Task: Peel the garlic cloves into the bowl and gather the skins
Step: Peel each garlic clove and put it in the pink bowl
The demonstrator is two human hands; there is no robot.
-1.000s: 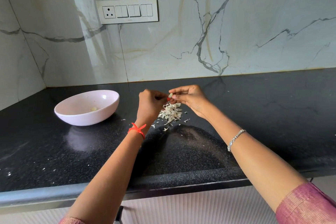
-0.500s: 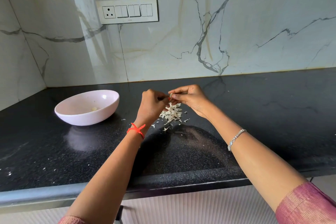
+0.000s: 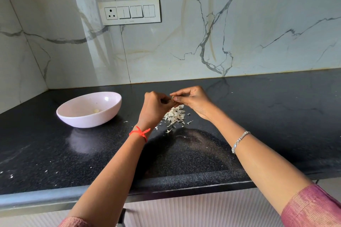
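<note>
In the head view, you held both hands up just above the pile of skins (image 3: 175, 115), probably so that whatever you stripped off would drop onto the same heap and leave less to gather. Your right hand (image 3: 193, 101) pinched the garlic clove (image 3: 173, 98) between thumb and fingertips, and only a small pale-green sliver of it showed. Your left hand (image 3: 155, 108) was curled tight, knuckles to the camera, its fingertips meeting the clove and seemingly picking at the skin, though the exact contact was hidden. The skins looked papery, thin and off-white, with curled flakes scattered around the heap on the speckled black countertop (image 3: 276, 116). The bowl (image 3: 88, 121), shallow, round and pale pink with a smooth matte wall, sat well apart to your left, within reach for dropping in finished cloves. One small peeled clove (image 3: 96, 110), glossy and cream, lay on its bottom.
</note>
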